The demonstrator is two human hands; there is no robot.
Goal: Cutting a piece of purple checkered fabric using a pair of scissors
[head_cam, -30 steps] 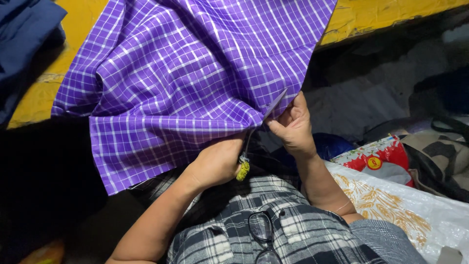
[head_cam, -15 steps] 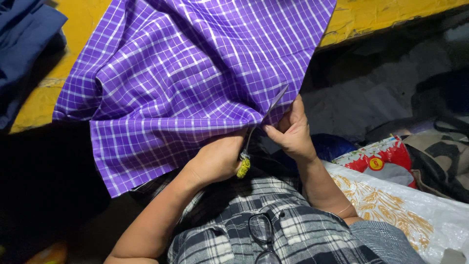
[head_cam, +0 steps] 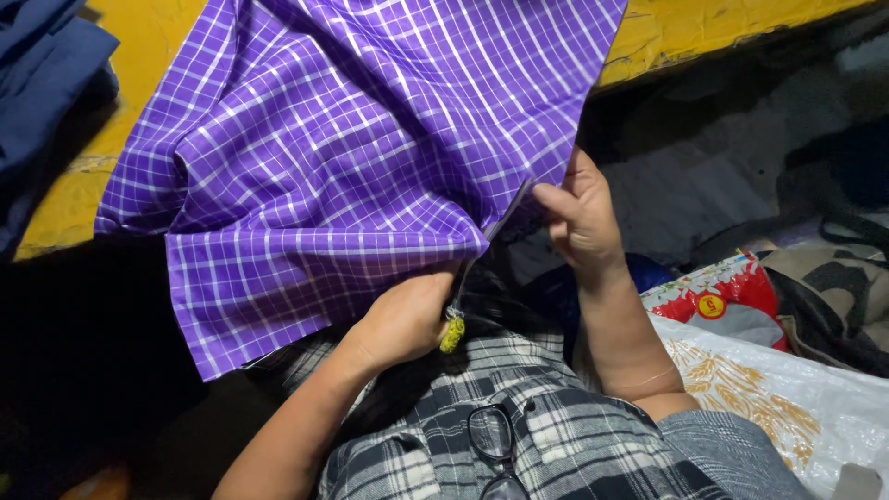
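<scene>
A purple checked cloth (head_cam: pixel 352 157) with white lines hangs over a yellow table edge (head_cam: pixel 694 32) toward my lap. My left hand (head_cam: pixel 403 319) grips the cloth's lower fold and closes around a pair of scissors (head_cam: pixel 482 259) whose yellow-wrapped handle end pokes out under my fingers. The dark blade runs up and right along the cloth's edge. My right hand (head_cam: pixel 579 218) pinches the cloth's right edge just beside the blade tip, holding it taut.
A dark blue garment (head_cam: pixel 42 83) lies on the yellow table at the upper left. A red and white printed bag (head_cam: pixel 732 301) and a white woven sack (head_cam: pixel 787 398) lie at my right. Folded glasses (head_cam: pixel 495 449) hang on my checked shirt.
The scissors' blade has moved up along the cloth's right edge. My right hand has shifted slightly higher with the cloth's edge. The left hand stays put.
</scene>
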